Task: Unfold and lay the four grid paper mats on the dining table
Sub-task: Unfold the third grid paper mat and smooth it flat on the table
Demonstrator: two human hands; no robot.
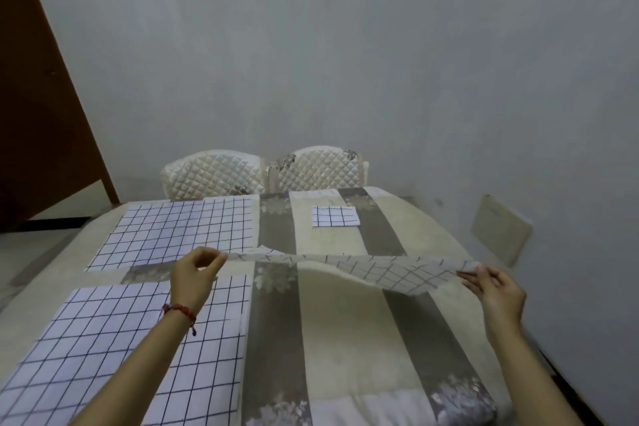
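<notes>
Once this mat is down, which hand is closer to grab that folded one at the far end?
Probably the right hand: the folded mat lies far right of centre, nearer that side. The left hand sits farther across. Both now pinch the open mat.

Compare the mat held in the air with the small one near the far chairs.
The held mat is unfolded; the far mat is still a small folded square. The held mat hangs between the left hand and right hand; the far mat rests flat on the table. Both share a dark grid on white.
</notes>
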